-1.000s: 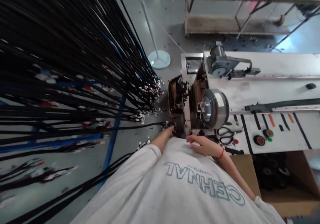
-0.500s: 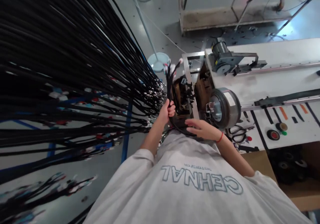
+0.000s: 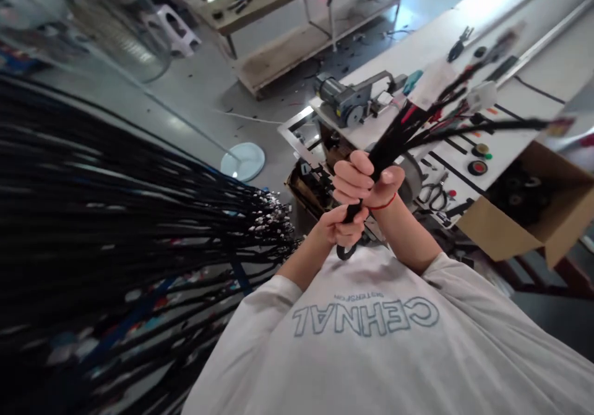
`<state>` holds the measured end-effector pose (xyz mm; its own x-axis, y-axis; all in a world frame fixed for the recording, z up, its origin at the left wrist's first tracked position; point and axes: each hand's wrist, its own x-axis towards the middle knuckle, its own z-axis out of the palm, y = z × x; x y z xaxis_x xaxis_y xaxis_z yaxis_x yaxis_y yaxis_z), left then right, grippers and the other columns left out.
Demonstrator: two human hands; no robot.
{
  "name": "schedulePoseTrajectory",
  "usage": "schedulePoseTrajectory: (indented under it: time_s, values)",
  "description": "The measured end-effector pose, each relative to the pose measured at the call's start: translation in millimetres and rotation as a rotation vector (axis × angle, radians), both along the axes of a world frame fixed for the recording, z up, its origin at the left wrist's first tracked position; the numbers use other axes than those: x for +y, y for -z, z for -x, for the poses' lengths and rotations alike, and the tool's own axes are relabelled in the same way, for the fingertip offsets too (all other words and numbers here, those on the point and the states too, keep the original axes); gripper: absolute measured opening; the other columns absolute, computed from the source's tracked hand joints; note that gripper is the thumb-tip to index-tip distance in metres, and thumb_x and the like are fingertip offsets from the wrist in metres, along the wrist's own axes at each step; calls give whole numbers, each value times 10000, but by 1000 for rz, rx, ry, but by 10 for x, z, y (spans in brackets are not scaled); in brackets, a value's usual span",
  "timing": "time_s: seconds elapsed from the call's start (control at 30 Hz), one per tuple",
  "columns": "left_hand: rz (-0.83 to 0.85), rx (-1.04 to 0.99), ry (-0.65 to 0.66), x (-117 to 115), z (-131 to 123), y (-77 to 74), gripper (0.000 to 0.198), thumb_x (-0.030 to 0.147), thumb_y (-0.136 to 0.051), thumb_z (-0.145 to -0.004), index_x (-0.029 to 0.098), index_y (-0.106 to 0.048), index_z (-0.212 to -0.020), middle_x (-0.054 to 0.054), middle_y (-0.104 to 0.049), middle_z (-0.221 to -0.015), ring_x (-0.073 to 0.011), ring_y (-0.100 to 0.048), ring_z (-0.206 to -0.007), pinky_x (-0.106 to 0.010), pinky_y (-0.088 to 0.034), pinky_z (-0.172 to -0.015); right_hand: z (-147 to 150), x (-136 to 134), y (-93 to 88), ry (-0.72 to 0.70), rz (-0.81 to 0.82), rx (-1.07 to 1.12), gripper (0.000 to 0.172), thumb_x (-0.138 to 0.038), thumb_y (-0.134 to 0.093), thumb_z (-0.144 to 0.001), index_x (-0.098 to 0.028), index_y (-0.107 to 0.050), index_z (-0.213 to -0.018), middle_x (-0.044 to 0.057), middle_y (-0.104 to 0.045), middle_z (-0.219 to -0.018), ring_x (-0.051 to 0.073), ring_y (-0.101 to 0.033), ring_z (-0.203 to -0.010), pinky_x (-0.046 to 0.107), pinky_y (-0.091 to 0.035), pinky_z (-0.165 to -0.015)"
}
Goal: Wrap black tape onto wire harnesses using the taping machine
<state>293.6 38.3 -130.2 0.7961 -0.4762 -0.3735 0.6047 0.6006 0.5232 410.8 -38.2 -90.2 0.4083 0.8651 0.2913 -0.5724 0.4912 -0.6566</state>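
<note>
In the head view, the black cable bundle [image 3: 387,146] sits right of the frame's middle, its connector ends fanning toward the upper right, blurred and reaching over the desk [image 3: 417,44]. The right hand [image 3: 364,185] has its fingers curled around the bundle just below the fan. The left hand [image 3: 343,226] is closed around the narrower part beneath, the fingers wrapped round, with a short black loop [image 3: 346,252] showing below it against the shirt. To handle this well, I would keep both grips on the sheathed length, steady it with the left hand, and take no pull on the connectors or thin wires.

As for edges, the metal frame [image 3: 304,146] left of the hands and the scissors [image 3: 434,195] to their right look likeliest to snag a branch. The hanging cables [image 3: 139,217] fill the left side; the cardboard box [image 3: 510,229] bounds the right. Bare floor [image 3: 204,124] at upper left of centre gives the easier room to swing.
</note>
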Motion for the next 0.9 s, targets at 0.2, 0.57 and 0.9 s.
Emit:
schedulePoseTrajectory:
  time_s: [0.2,0.57,0.9]
  values:
    - [-573,-228,-202,-148,-329,94,300,468,-576,-904,186,-521,-816,71,-355,-550,-53,-261,-386,-181,-203,-395,-4,-283,95,778,370,69,352,-335,-758,-696,-246,-443,-827,-83,-413,-626,69,-392,-506,207,-412,-492]
    - [-681,-206,301,217,11,236,355,518,-564,-886,182,-560,-772,76,-308,-531,-76,-230,-431,-205,-160,-408,-259,-953,386,1127,595,259,256,-322,-770,-699,-186,-581,-805,-53,-570,-616,96,-540,-571,208,-481,-515]
    - [-706,33,612,1271,423,-174,306,460,-740,-757,186,-685,-883,23,-476,-611,-83,-320,-476,-202,-187,-396,437,-687,1148,296,748,638,41,-155,-594,-777,-134,-610,-808,-3,-652,-614,51,-428,-389,147,-362,-372]
